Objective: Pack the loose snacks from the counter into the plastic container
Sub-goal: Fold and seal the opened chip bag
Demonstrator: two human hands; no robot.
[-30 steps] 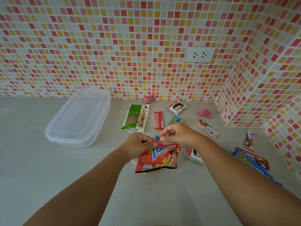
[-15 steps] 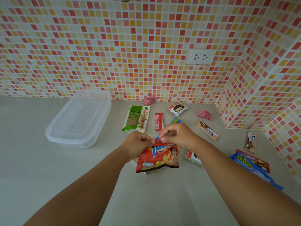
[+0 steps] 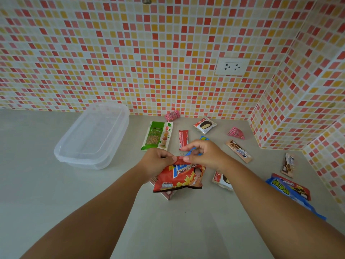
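We pinch the red chip bag (image 3: 180, 177) by its top edge in both grips, left hand (image 3: 158, 161) and right hand (image 3: 205, 154), lifting it first; next comes carrying it left into the empty container (image 3: 89, 137).

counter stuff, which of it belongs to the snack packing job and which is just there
Part of the job:
plastic container, nothing in it yet
red potato snack bag, pinched at its top by left hand and right hand
green nuts pack
red bar
blue cookie pack

Just there:
wall socket
tiled wall
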